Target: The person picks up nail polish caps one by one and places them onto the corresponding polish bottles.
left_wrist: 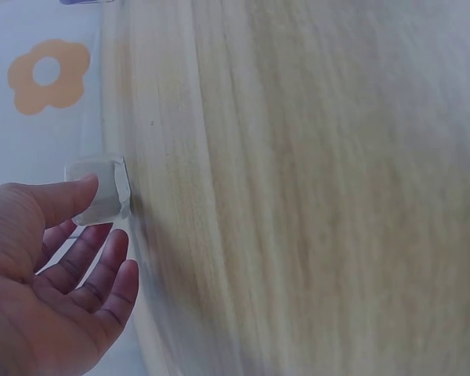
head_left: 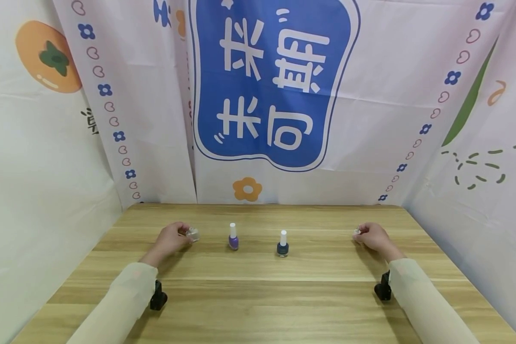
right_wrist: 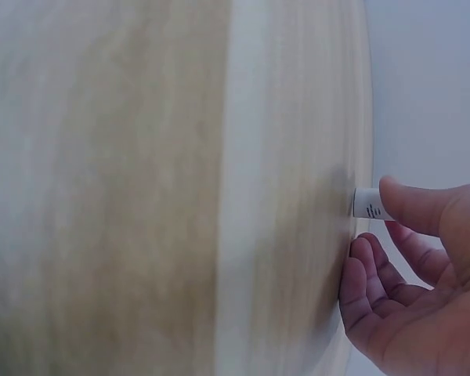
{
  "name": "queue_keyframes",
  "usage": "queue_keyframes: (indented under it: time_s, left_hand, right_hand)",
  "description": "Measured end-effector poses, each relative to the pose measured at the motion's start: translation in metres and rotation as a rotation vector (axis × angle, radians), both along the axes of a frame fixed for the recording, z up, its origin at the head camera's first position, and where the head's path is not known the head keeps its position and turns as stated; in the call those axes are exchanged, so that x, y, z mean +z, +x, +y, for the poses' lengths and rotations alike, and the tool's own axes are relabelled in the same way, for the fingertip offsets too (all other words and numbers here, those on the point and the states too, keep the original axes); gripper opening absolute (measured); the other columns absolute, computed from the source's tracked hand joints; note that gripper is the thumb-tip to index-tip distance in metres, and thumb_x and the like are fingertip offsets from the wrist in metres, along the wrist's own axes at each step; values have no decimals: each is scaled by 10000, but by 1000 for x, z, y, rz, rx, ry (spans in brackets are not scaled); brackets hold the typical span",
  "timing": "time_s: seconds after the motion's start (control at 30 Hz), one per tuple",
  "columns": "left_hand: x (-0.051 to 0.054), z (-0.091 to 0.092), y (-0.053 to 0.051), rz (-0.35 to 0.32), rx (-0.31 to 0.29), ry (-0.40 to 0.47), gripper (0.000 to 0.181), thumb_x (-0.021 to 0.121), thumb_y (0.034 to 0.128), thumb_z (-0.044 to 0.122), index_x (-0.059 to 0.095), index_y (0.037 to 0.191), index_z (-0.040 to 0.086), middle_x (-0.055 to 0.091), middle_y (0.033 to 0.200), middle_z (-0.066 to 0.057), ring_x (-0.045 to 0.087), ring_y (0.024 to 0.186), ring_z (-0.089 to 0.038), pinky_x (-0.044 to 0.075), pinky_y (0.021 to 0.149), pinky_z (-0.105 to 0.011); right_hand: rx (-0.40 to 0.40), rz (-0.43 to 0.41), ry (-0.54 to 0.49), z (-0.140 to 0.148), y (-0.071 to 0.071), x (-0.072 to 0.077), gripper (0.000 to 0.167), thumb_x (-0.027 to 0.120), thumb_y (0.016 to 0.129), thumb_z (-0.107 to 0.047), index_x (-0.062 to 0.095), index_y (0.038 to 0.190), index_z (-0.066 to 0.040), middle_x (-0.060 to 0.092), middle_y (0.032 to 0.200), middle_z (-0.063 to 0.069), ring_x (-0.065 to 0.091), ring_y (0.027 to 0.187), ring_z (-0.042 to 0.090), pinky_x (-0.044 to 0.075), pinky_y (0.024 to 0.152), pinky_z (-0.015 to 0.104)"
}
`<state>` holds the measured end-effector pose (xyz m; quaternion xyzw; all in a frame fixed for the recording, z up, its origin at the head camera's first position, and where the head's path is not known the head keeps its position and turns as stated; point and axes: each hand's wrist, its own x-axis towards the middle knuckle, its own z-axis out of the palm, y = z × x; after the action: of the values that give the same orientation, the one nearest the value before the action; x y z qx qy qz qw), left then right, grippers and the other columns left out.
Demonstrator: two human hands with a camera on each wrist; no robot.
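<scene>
At the left of the table, my left hand pinches a small clear, square-sided glass bottle between thumb and fingers. The left wrist view shows this bottle end-on with a pale whitish face; the other fingers are loosely curled below it. Over on the right, my right hand pinches a small white cylinder with dark print, held low by the tabletop; the hand hides the rest of it. Between the hands stand two upright white-capped nail polish bottles, a purple one and a dark blue one.
The wooden table ends at a printed cloth hanging behind it, and cloth also hangs along both sides. Each wrist carries a black camera mount, such as the left mount.
</scene>
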<state>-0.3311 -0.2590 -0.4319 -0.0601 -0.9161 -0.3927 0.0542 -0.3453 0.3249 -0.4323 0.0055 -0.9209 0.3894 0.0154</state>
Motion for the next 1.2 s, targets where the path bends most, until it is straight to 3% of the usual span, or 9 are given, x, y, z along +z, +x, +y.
queue_keyframes:
  time_s: [0.37, 0.73, 1.0, 1.2]
  left_hand:
    - [-3, 0, -2, 5, 33, -21, 247, 690, 838, -14, 606, 1054, -101, 645, 974, -184, 613, 901, -315, 518, 796, -446]
    - [1, -1, 0, 22, 31, -12, 223, 674, 843, -14, 609, 1043, -89, 643, 983, -197, 615, 907, -334, 527, 788, -442]
    - [8, -1, 2, 10, 0, 59, 238, 622, 912, 27, 564, 1122, -70, 600, 1116, -242, 601, 981, -365, 547, 754, -372]
    - [13, 0, 5, 15, -4, 112, 295, 629, 935, 54, 540, 1179, -86, 576, 1143, -252, 607, 957, -343, 550, 746, -361]
  right_hand:
    - [-15, -14, -16, -2, 0, 0, 150, 653, 886, -45, 572, 956, 60, 574, 881, 109, 521, 793, 228, 442, 656, 293]
    - [14, -11, 26, 0, 3, 8, 152, 667, 897, -76, 570, 912, 40, 584, 862, 105, 528, 778, 226, 434, 674, 315]
    - [48, -4, 60, 1, 9, 21, 208, 636, 918, -139, 578, 987, 48, 598, 954, 139, 546, 881, 266, 463, 741, 361]
    - [97, 6, -22, -3, 13, 30, 214, 634, 923, -112, 541, 1003, 63, 587, 966, 139, 543, 861, 225, 509, 708, 347]
